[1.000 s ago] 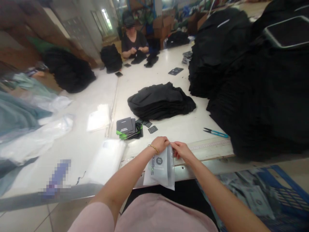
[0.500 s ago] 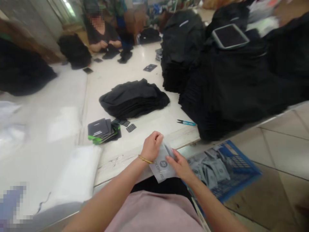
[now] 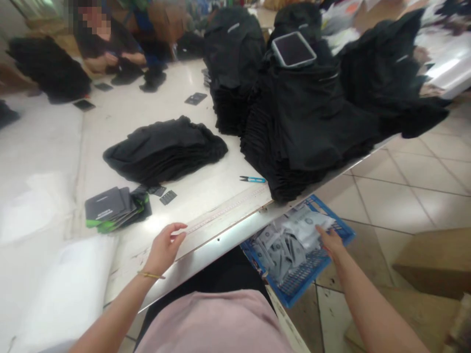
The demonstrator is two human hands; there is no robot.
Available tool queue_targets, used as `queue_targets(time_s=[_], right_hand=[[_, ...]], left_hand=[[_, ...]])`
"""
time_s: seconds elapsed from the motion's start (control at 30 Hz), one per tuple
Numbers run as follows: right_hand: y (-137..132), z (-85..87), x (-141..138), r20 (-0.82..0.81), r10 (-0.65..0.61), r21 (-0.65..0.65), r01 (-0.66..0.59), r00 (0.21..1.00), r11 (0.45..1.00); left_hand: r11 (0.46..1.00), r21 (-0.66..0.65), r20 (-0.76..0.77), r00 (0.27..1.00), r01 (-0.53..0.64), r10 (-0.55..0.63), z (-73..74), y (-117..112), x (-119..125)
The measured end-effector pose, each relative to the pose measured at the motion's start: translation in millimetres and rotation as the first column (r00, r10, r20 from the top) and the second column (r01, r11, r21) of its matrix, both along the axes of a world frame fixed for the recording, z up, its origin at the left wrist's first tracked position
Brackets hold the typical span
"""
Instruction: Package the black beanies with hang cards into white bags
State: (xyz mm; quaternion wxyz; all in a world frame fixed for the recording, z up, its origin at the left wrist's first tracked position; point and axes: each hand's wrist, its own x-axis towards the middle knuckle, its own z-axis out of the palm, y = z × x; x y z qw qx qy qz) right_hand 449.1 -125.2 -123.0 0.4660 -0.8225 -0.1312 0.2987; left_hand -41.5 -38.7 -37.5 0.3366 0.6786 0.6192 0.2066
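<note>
My left hand (image 3: 166, 249) hovers at the front edge of the white table (image 3: 217, 201), holding nothing, with thumb and fingers a little apart. Down to the right, my right hand (image 3: 330, 241) pinches the edge of a pale plastic packet (image 3: 311, 226) over a blue crate (image 3: 290, 296). Several similar grey-white packets (image 3: 275, 250) with dark round marks lie in that crate. Beyond my left hand are a small dark label card (image 3: 168, 197) and a stack of dark grey cards with green edges (image 3: 106, 206).
A pile of folded black garments (image 3: 165, 147) sits mid-table. Tall black stacks (image 3: 316, 122) rise at right, with a phone (image 3: 293, 49) on top. Blue thread snips (image 3: 253, 179) lie before them. Across the table a person (image 3: 110, 46) handles black cloth. Cardboard boxes (image 3: 434, 260) stand on the floor.
My right hand has carried the packet from in front of me down right to the crate. My left hand has let go of it and moved left. The view has turned right.
</note>
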Motion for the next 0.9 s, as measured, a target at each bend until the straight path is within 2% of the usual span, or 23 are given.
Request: queue_targets(time_s=[0.1, 0.2, 0.37, 0.47, 0.53, 0.6, 0.7, 0.77, 0.83, 0.9], right_hand=[[33.8, -5.7, 6.6, -0.013, -0.125, -0.054, 0.124, 0.992, 0.991], [48.2, 5.9, 7.0, -0.070, -0.130, 0.018, 0.131, 0.989, 0.991], [52.3, 35.0, -20.6, -0.129, 0.042, 0.223, -0.012, 0.991, 0.975], [57.6, 54.4, -47.7, -0.116, 0.141, 0.301, -0.101, 0.983, 0.948], [62.9, 69.4, -67.9, -0.074, 0.267, 0.320, -0.231, 0.961, 0.919], [71.8, 84.6, -89.6, -0.009, 0.456, 0.287, -0.435, 0.890, 0.854], [99.9, 102.1, -127.5, 0.072, 0.695, 0.211, -0.692, 0.715, 0.690], [131.4, 108.8, -157.2, 0.143, 0.750, 0.217, -0.760, 0.645, 0.612], [171.3, 112.4, -188.5, 0.239, 0.750, 0.257, -0.785, 0.617, 0.564], [215.8, 113.9, -217.9, 0.378, 0.720, 0.286, -0.812, 0.583, 0.508]], left_hand=[[0.997, 0.070, -0.033, 0.999, 0.042, -0.040, 9.7, 2.1, 3.4], [0.995, 0.101, -0.071, 0.997, 0.018, -0.011, 13.1, 7.1, -7.2], [0.993, 0.114, -0.092, 0.995, -0.019, 0.030, 9.8, 26.6, -27.1], [0.977, 0.208, -0.102, 0.993, -0.044, 0.066, 18.0, 46.2, -29.7], [0.959, 0.278, -0.119, 0.989, -0.052, 0.089, 27.3, 60.3, -31.5], [0.937, 0.348, -0.159, 0.983, -0.029, 0.089, 35.9, 76.4, -35.6], [0.881, 0.473, -0.246, 0.961, 0.005, 0.127, 42.7, 109.3, -46.5], [0.830, 0.557, -0.297, 0.937, 0.014, 0.183, 43.5, 137.5, -55.6], [0.791, 0.612, -0.335, 0.908, 0.008, 0.250, 43.4, 166.8, -65.3], [0.800, 0.600, -0.376, 0.879, -0.010, 0.293, 43.5, 191.9, -76.1]])
